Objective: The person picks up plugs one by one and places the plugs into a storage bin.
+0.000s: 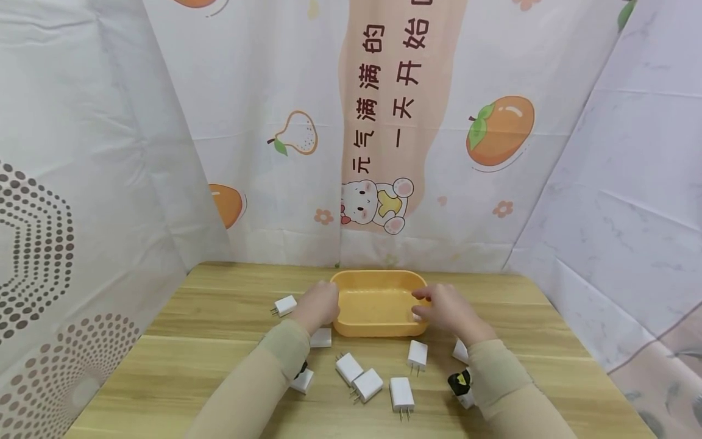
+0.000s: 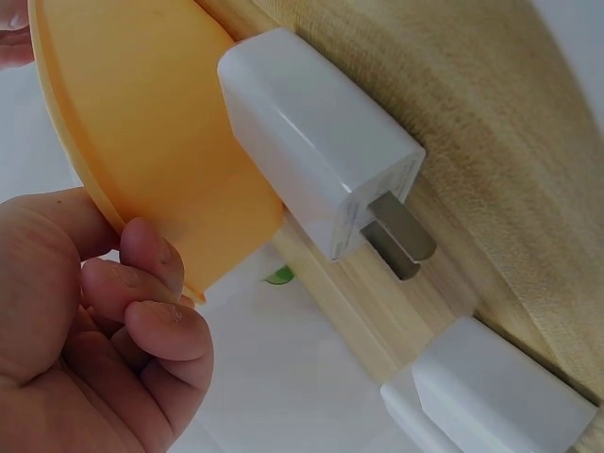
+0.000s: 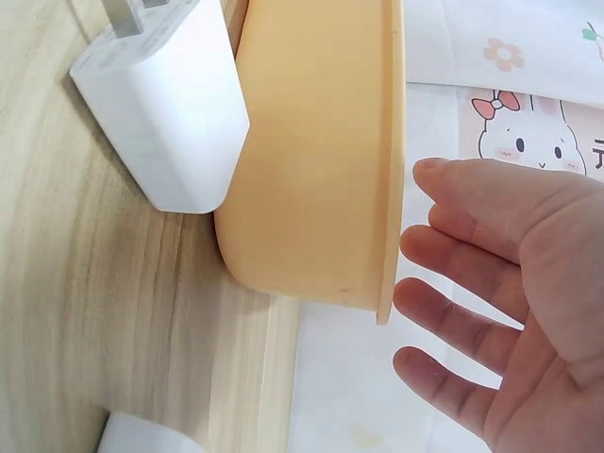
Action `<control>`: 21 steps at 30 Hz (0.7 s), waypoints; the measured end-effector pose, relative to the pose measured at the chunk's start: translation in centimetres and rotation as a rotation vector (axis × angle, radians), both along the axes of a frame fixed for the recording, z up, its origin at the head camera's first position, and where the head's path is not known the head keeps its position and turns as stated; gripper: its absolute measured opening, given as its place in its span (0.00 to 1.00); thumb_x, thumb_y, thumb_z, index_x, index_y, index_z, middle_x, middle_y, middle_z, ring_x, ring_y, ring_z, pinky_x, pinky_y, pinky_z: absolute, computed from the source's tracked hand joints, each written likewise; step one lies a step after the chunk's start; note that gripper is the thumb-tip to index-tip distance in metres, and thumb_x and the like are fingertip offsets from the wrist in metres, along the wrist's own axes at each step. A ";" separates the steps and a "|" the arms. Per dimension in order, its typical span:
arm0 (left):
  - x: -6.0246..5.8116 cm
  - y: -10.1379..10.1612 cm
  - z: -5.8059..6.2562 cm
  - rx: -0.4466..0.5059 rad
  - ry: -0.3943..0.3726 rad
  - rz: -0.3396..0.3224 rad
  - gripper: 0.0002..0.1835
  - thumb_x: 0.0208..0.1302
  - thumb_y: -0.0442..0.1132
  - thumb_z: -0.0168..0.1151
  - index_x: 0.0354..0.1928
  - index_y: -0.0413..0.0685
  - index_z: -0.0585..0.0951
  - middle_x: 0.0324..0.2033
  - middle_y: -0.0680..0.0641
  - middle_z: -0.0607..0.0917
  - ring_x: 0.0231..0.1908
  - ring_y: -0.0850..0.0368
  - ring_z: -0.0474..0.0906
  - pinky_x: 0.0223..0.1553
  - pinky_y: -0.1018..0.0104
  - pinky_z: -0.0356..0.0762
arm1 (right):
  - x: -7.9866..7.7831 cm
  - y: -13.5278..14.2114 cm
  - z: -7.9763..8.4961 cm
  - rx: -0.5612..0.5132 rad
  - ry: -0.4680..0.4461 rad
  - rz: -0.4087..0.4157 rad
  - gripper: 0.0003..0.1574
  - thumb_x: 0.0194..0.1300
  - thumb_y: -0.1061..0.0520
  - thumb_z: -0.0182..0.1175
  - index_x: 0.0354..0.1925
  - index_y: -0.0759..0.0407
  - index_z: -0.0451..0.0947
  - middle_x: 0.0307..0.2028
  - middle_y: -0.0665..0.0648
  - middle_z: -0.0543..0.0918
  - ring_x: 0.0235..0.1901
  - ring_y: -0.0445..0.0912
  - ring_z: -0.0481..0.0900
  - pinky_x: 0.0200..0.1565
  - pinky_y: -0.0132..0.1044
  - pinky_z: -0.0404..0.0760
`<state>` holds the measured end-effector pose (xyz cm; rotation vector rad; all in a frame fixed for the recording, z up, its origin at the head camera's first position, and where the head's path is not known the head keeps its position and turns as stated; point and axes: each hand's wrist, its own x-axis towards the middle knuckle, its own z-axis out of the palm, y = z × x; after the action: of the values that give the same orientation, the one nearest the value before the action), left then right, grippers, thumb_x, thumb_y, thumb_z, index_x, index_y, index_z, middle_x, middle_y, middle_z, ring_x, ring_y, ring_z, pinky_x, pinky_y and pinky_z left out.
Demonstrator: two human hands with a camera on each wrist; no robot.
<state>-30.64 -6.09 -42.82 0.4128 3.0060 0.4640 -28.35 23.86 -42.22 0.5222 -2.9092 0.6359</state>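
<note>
A yellow plastic basin (image 1: 378, 330) stands at the back of the wooden table. My left hand (image 1: 322, 303) holds its left rim, thumb and curled fingers pinching the edge, as the left wrist view shows. At the opposite end, my right hand (image 1: 446, 310) hovers over the rim with fingers spread and nothing gripped. Beneath those fingertips a small white object (image 1: 417, 317) shows inside the basin, mostly hidden. White two-pin charger plugs lie around: one (image 2: 321, 132) beside the basin near my left hand, another (image 3: 170, 113) close to its wall in the right wrist view.
More charger plugs lie in front of the basin, including one (image 1: 401, 393) near the middle and one (image 1: 285, 305) at the back left. Printed curtains (image 1: 263, 201) hang behind the table (image 1: 219, 341) and at both sides.
</note>
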 end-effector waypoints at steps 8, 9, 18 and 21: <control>-0.1 0.0 -0.1 -0.001 0.013 -0.007 0.03 0.63 0.29 0.64 0.37 0.39 0.82 0.27 0.48 0.79 0.26 0.53 0.76 0.26 0.63 0.77 | 0.1 0.2 0.3 0.006 -0.018 -0.014 0.22 0.63 0.52 0.70 0.54 0.59 0.86 0.48 0.57 0.87 0.48 0.55 0.83 0.50 0.54 0.81; -0.1 0.0 -0.1 -0.001 0.012 -0.007 0.03 0.63 0.29 0.63 0.38 0.39 0.82 0.27 0.48 0.79 0.26 0.53 0.76 0.26 0.63 0.77 | 0.1 0.3 0.3 0.005 -0.024 -0.018 0.22 0.63 0.52 0.70 0.54 0.59 0.86 0.48 0.57 0.87 0.48 0.55 0.83 0.50 0.54 0.80; 0.0 0.0 0.1 -0.011 -0.007 0.007 0.03 0.64 0.30 0.63 0.38 0.39 0.83 0.26 0.48 0.79 0.26 0.54 0.76 0.26 0.64 0.77 | 0.3 0.4 0.7 -0.009 -0.046 -0.017 0.23 0.64 0.52 0.71 0.56 0.58 0.85 0.50 0.57 0.86 0.49 0.57 0.82 0.49 0.54 0.81; 0.1 0.0 0.1 -0.009 -0.008 0.007 0.03 0.64 0.29 0.63 0.38 0.38 0.83 0.25 0.48 0.79 0.26 0.54 0.76 0.26 0.64 0.77 | 0.4 0.7 0.8 -0.013 -0.033 -0.006 0.24 0.63 0.52 0.71 0.56 0.59 0.84 0.51 0.59 0.86 0.48 0.57 0.82 0.48 0.54 0.81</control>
<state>-30.58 -6.08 -42.69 0.3986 3.0021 0.4521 -27.98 24.59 -41.40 0.5060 -2.9344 0.6692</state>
